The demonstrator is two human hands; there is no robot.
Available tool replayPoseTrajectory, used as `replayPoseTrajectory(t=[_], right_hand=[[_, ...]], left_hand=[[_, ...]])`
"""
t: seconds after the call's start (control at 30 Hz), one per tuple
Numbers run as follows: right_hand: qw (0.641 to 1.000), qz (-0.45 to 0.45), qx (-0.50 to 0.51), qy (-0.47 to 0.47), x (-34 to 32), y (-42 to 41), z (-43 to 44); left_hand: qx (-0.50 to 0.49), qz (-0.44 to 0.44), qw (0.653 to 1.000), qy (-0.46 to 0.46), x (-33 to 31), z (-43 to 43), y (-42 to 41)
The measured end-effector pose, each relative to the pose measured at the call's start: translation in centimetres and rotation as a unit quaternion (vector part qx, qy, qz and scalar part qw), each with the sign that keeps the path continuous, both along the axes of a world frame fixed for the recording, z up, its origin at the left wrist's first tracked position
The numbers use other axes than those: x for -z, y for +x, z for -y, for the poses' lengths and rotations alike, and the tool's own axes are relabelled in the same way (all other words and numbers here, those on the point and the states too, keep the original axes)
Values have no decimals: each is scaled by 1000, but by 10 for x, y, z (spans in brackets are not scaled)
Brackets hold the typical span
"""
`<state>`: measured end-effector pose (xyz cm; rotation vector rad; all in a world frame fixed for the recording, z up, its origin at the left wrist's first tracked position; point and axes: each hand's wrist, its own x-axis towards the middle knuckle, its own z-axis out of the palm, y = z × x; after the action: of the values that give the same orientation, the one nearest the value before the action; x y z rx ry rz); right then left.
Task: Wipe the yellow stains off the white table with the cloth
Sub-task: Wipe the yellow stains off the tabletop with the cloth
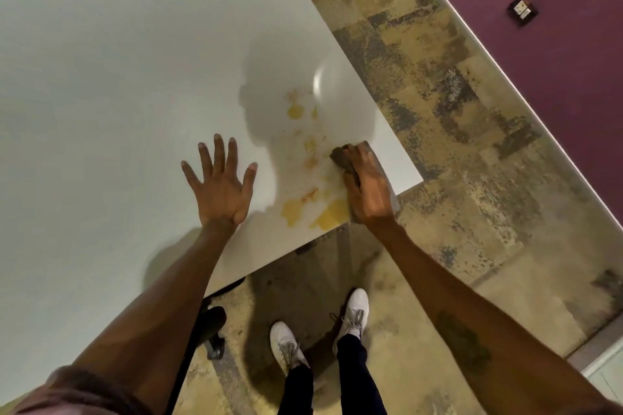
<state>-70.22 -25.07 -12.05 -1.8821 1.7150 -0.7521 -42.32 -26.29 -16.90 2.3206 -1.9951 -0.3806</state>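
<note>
cloth: brown-grey folded cloth lies under the right hand, near the table's right corner; only its far end pokes out past the fingertips
right hand: palm down, fingers together and bent over the cloth, pressing it flat on the table; it pins the cloth rather than closing round it
left hand: left hand flat on the bare tabletop, all five fingers spread wide, holding nothing, just left of the stains
stains: yellow and orange stains run in a patchy strip between the two hands; the biggest yellow patches sit at the near edge, touching the right hand's heel
table: flat white table, stains only at its right corner
hidden: most of the cloth is covered by the hand; its full shape is hard to tell
shadow: head shadow falls over the upper stains
floor: mottled tan floor, white shoes below the table edge
</note>
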Motion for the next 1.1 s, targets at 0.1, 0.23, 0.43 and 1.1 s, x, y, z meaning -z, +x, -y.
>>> replayPoseTrajectory(t=[0.1, 0.23, 0.43, 1.1], right_hand=[[986, 11, 165, 8, -2, 34, 1], [972, -25, 230, -45, 3, 50, 13], [977, -9, 215, 4, 11, 55, 28], [993, 6, 120, -7, 17, 84, 182]], left_hand=[[0, -9, 1000, -9, 3, 1, 0], [2, 8, 1000, -20, 8, 3, 0], [16, 62, 997, -37, 10, 2, -1], [-9, 54, 998, -7, 0, 7, 0]])
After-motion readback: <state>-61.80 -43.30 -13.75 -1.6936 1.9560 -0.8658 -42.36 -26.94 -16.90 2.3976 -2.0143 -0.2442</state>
